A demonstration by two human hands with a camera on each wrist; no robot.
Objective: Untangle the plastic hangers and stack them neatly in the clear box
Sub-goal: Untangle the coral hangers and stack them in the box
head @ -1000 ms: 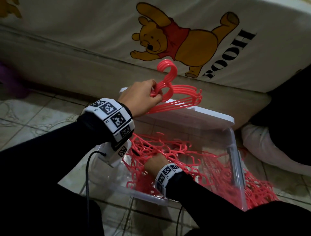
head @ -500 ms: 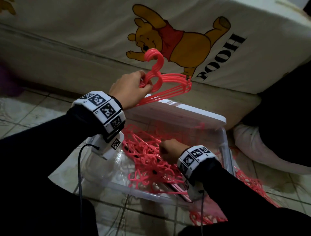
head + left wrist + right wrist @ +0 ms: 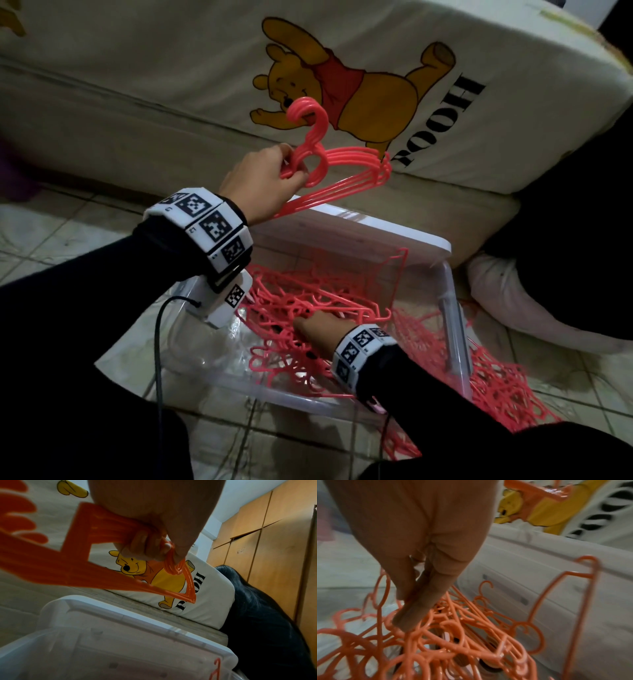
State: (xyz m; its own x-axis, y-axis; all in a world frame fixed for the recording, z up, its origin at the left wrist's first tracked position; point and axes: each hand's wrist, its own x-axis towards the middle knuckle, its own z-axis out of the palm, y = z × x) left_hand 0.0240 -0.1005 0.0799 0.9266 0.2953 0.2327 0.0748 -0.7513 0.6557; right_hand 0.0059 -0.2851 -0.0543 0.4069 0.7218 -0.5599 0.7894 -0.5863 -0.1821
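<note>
My left hand (image 3: 260, 178) (image 3: 150, 547) is raised over the far edge of the clear box (image 3: 457, 308) (image 3: 120, 642) and grips a neat bundle of several pink hangers (image 3: 346, 164) (image 3: 51, 563) at their necks, hooks up. Inside the box lies a tangle of pink hangers (image 3: 294, 298) (image 3: 453, 635). My right hand (image 3: 318, 325) (image 3: 407, 609) reaches down into it with fingers nearly straight, tips touching the top hangers. One hanger (image 3: 397, 274) (image 3: 556, 595) stands upright against the far right wall.
More tangled pink hangers (image 3: 496, 383) lie on the tiled floor right of the box. A white lid (image 3: 359, 233) stands along the box's far side. A mattress with a bear print (image 3: 342, 85) lies behind, dark clothing (image 3: 565, 240) to the right, wooden wardrobe (image 3: 274, 547) beyond.
My right hand has shifted about inside the box, toward the far side and back nearer, stirring the tangle. My left hand keeps the bundle raised in about the same place.
</note>
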